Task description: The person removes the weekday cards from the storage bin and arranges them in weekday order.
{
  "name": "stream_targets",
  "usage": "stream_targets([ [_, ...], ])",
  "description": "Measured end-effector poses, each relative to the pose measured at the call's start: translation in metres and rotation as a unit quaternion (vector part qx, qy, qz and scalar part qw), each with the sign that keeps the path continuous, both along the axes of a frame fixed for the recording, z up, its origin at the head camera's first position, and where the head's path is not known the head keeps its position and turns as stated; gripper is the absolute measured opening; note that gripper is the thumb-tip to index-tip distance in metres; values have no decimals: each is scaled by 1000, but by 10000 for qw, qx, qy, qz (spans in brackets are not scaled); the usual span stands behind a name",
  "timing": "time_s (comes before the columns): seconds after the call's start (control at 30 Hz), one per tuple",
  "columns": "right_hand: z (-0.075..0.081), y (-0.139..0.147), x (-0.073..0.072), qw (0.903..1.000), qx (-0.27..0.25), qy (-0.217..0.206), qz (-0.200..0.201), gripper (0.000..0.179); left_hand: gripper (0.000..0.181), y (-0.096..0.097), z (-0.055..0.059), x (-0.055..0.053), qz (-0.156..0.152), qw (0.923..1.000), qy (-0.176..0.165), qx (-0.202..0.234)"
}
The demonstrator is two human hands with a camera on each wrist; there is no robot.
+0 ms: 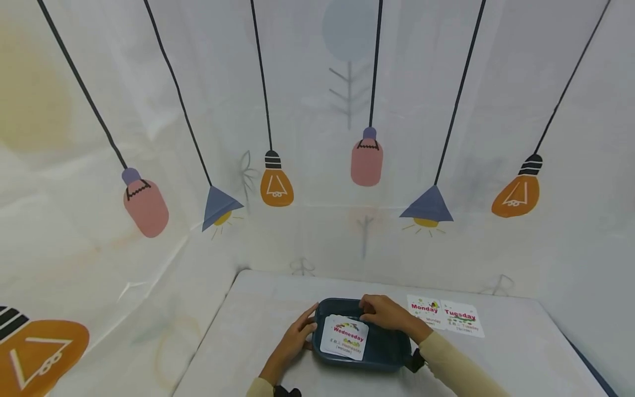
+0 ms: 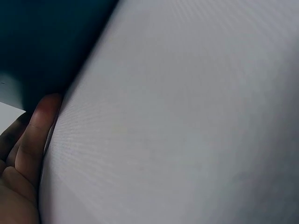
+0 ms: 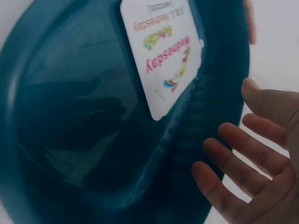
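A dark teal plastic tray (image 1: 392,348) stands on the white table. In its left part lies a small stack of white cards, the top one a Wednesday card (image 1: 344,337) with coloured pictures; the right wrist view shows this card (image 3: 163,51) upside down. My left hand (image 1: 292,339) rests against the tray's left side, its fingers along the outer wall, as the left wrist view also shows. Over the far rim reaches my right hand (image 1: 389,314). In the right wrist view its fingers are spread and loosely bent at the rim, holding nothing.
Right of the tray, a Monday card (image 1: 424,310) and a Tuesday card (image 1: 461,318) lie side by side on the table (image 1: 516,353). Behind the table hangs a white sheet (image 1: 307,237) printed with lamps and plants.
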State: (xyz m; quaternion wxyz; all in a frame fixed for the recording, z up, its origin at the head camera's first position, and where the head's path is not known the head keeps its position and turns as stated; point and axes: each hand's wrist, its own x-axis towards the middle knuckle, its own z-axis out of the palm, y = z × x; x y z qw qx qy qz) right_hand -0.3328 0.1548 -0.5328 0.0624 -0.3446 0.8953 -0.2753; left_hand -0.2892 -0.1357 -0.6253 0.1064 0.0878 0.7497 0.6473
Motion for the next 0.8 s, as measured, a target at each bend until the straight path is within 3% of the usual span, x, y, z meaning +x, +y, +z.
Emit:
stream_targets([
  [0.37,-9,-16,-6,9979,546,-345,69,37,48,0,1,-1,-75,9998,-45,185],
  [0.6,-15,-24,-7,9915,1298,43,19,42,48,4,3,-2,-49,9999,131,67],
  [0.8,-18,-36,-1,9784,2044,307,26,58,47,2,4,0,67,9999,-53,76],
])
